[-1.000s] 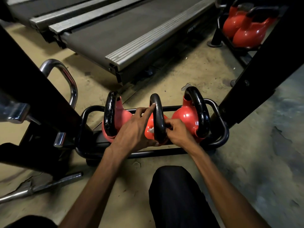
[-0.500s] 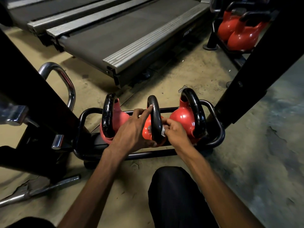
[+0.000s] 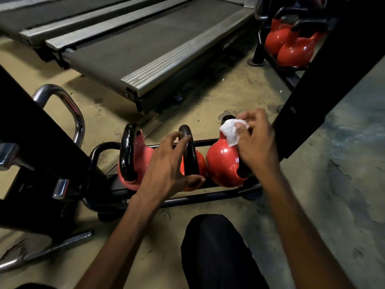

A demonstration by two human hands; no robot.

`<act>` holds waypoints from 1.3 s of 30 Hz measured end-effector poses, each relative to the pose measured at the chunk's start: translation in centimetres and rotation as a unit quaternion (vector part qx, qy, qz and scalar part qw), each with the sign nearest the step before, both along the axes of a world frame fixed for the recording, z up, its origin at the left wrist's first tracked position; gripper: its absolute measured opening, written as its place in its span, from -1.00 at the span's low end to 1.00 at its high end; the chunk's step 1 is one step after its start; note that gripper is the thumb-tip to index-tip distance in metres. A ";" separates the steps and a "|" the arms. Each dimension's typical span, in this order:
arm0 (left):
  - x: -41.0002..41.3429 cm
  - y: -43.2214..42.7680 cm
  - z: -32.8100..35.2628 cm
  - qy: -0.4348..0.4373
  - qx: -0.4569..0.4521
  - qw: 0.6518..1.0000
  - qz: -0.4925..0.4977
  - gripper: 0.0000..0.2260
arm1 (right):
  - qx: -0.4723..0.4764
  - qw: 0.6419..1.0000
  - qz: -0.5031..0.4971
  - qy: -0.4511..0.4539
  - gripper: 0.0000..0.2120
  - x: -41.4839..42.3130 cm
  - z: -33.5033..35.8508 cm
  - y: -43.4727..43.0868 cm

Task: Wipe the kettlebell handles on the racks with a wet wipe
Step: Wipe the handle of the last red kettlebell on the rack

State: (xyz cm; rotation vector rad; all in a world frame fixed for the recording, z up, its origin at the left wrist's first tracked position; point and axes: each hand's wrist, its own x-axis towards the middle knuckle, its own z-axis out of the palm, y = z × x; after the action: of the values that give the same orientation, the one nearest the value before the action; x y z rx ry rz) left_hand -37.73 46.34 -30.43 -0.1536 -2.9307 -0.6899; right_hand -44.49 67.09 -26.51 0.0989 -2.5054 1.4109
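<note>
Pinching the crumpled wet wipe (image 3: 231, 130) in the right hand (image 3: 258, 142) up at the handle top of the right kettlebell (image 3: 223, 161), while the left hand (image 3: 166, 165) curls round the middle kettlebell handle (image 3: 190, 155), bells parked on the low black rack (image 3: 208, 198).

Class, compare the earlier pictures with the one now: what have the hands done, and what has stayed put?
The right hand, pinching the wet wipe, left the middle handle and moved up and rightward onto the right kettlebell's handle. The left hand still holds the middle handle. Nothing on the rack shifted.
</note>
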 end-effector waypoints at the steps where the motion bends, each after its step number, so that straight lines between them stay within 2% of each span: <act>1: -0.1 0.6 0.2 0.007 0.007 1.000 -0.001 0.00 | 0.029 1.000 -0.009 0.002 -0.89 -1.2 0.5 1.2; 5: -0.6 3.8 0.2 0.038 0.016 0.998 -0.049 -0.09 | 0.108 0.993 0.047 -0.004 -0.85 -4.6 0.3 3.8; 8: -1.0 6.3 -0.2 0.057 0.026 0.995 -0.071 -0.14 | 0.163 0.983 0.080 0.042 -0.90 -5.0 -0.6 3.4; 12: -1.7 8.9 -0.6 0.088 0.033 0.994 -0.062 -0.24 | 0.240 0.958 0.087 0.129 -0.88 -5.8 -1.2 3.1; 16: -2.0 10.0 -1.0 0.114 0.014 0.993 -0.029 -0.34 | 0.247 0.955 0.095 0.135 -0.85 -6.1 -1.1 3.3; 20: -2.2 10.4 -1.4 0.130 0.018 0.991 -0.007 -0.34 | 0.261 0.952 0.131 0.093 -0.76 -4.6 -1.2 4.1; 24: -2.2 10.2 -1.9 0.138 0.027 0.990 0.000 -0.33 | 0.206 0.966 0.145 0.051 -0.76 -4.6 -1.1 5.0; 28: -2.3 10.2 -2.5 0.148 0.027 0.989 0.010 -0.36 | 0.225 0.965 0.133 0.026 -0.87 -6.4 0.2 3.3; 30: -2.4 10.2 -2.9 0.148 0.033 0.988 0.010 -0.37 | 0.235 0.961 0.144 -0.036 -0.92 -8.5 1.3 2.2; 35: -2.3 10.1 -3.0 0.139 0.036 0.990 0.011 -0.38 | 0.303 0.920 0.193 -0.160 -0.90 -14.6 1.4 -1.1; 39: -2.2 10.1 -2.9 0.125 0.024 0.992 0.006 -0.39 | 0.439 0.850 0.199 -0.213 -0.73 -17.1 0.8 -3.8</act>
State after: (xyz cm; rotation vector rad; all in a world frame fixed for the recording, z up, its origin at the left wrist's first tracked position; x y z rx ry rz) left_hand -39.91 56.43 -33.33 -0.2028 -2.6718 -0.6856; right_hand -61.56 63.27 -25.67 0.5530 -3.4582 0.2399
